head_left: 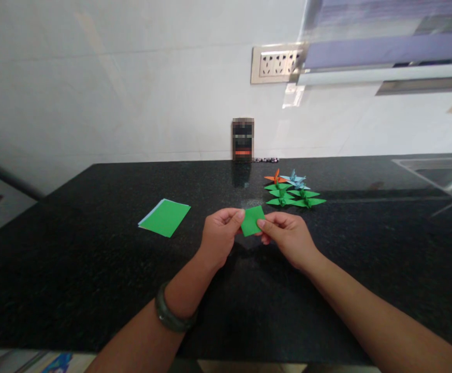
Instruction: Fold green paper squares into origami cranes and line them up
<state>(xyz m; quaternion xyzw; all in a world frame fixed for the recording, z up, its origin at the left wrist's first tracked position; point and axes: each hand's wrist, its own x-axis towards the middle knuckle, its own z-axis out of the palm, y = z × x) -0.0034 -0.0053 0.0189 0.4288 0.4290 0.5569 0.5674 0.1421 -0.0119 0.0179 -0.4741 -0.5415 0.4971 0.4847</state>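
Over black counter (93,259), left hand (220,235) and right hand (288,235) pinch green paper (252,220), edges hidden.

On the counter (93,259), the left hand (220,235) and right hand (288,238) meet near the middle, pinching a small paper piece (252,220) between them. A stack of sheets (165,217) lies to their left. Folded paper figures (291,191) sit just behind, slightly right. Farther back an upright object (243,139) stands against the wall, below a socket panel (276,63). A sink (435,171) lies far right.

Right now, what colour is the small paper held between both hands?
The paper is green; the head view shows it best.
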